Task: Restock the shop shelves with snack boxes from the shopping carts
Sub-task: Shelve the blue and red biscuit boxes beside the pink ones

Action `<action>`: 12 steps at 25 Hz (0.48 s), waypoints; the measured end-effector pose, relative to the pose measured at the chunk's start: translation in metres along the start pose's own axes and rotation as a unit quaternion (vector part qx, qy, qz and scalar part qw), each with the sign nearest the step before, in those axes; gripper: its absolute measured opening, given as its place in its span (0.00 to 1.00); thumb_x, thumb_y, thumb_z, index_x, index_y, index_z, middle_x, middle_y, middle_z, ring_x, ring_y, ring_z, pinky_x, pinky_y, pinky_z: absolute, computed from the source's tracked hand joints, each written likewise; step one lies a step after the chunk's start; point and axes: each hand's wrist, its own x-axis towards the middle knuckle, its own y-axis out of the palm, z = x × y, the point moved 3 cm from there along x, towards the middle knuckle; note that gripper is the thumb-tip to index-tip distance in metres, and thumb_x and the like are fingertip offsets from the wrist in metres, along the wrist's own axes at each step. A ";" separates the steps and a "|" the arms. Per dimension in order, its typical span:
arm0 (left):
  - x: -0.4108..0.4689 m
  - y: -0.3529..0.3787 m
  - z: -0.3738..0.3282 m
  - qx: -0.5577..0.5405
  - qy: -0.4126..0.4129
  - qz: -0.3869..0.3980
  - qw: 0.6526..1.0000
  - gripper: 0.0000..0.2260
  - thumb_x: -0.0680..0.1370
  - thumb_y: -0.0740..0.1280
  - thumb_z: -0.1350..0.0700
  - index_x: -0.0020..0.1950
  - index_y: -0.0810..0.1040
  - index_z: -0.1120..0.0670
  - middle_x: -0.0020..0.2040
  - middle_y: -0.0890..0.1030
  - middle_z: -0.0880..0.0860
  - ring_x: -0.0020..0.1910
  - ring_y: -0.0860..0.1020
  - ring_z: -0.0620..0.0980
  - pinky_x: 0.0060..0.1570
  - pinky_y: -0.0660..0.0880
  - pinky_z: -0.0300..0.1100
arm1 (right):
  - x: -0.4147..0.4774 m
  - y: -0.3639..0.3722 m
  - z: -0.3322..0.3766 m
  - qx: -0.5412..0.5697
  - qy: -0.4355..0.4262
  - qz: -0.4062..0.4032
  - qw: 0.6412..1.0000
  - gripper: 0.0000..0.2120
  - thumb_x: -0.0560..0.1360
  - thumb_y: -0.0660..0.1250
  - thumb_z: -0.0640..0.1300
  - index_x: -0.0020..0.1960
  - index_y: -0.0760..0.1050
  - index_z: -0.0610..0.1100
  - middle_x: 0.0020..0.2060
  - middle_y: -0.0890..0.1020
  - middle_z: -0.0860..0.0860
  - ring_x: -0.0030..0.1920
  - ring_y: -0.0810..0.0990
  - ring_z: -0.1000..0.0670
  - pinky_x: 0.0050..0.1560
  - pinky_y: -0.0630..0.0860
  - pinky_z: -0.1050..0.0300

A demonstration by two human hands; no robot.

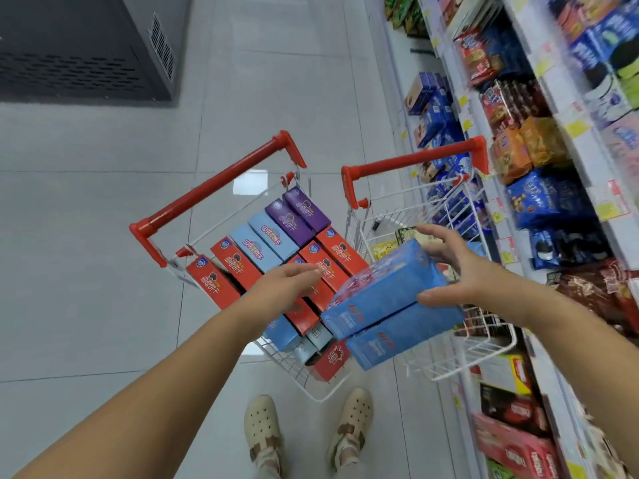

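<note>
Two blue snack boxes held stacked at 3 o'clock, between the carts.
Beige sandals are seen at 6. The stack is gripped at its end by the right hand, thumb on the near face, fingers spread over the top. The left hand is extended, fingers straight and released, over red boxes in the left cart; contact cannot be told. The right cart is parked beside the shelves at 2.

You are in a shop aisle. From 1 to 5 o'clock run white shelves packed with bagged and boxed snacks, yellow price tags along their edges. At 12 o'clock stands a wire shopping cart with a red handle, full of snack boxes; a second cart stands at 1 o'clock, on pale floor tiles.
</note>
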 end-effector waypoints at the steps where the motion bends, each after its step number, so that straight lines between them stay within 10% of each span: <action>1: -0.002 -0.001 -0.007 -0.009 -0.004 0.015 1.000 0.11 0.78 0.67 0.42 0.57 0.78 0.44 0.62 0.80 0.48 0.60 0.78 0.46 0.66 0.73 0.49 | -0.003 -0.005 0.011 0.051 -0.009 0.024 0.998 0.54 0.49 0.83 0.60 0.70 0.60 0.64 0.66 0.73 0.53 0.62 0.75 0.58 0.50 0.78 0.61; 8: -0.020 -0.027 -0.026 -0.216 -0.103 0.331 0.913 0.34 0.69 0.75 0.39 0.68 0.76 0.56 0.64 0.79 0.63 0.62 0.78 0.65 0.54 0.78 0.63 | 0.024 0.019 0.049 0.326 -0.085 0.191 0.922 0.53 0.53 0.84 0.45 0.73 0.63 0.52 0.68 0.74 0.44 0.63 0.76 0.39 0.58 0.78 0.42; 12: -0.035 -0.052 -0.014 -0.338 -0.065 0.264 0.901 0.40 0.60 0.83 0.48 0.68 0.74 0.58 0.58 0.81 0.62 0.56 0.81 0.64 0.44 0.81 0.63 | 0.053 0.051 0.061 0.389 -0.097 0.202 0.894 0.44 0.66 0.78 0.49 0.76 0.61 0.45 0.68 0.72 0.40 0.66 0.73 0.39 0.66 0.69 0.37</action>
